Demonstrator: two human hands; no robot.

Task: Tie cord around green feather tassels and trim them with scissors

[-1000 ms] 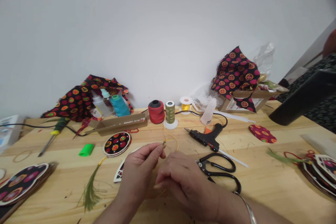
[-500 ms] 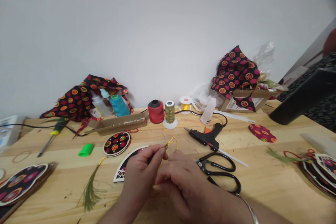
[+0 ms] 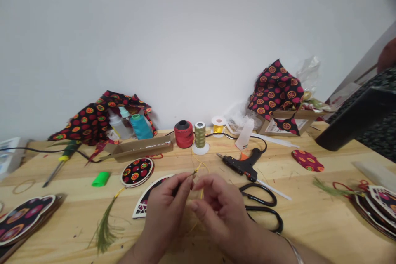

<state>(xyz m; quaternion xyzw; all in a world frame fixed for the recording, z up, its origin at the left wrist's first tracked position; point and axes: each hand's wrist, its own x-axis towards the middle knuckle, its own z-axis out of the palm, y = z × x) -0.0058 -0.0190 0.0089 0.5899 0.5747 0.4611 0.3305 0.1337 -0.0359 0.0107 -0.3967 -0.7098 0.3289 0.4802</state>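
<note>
My left hand pinches a thin yellow cord between thumb and forefinger, with a small knot just above the fingertips. The cord loops on toward the thread spools; what else lies inside the fingers is hidden. Close beside it is my right hand, its thumb and forefinger apart and nothing visible between them. A fan-shaped, white-edged piece lies partly behind my left hand. Black-handled scissors rest by my right wrist, their blades covered by the hand.
A glue gun lies at right behind the scissors. Red thread, olive thread and yellow thread stand near the wall. A round patterned piece with a green tassel lies left, near a screwdriver.
My right hand has opened, its thumb and forefinger moving apart and away from the left. My left hand keeps its pinch on the cord. The view has shifted slightly.
</note>
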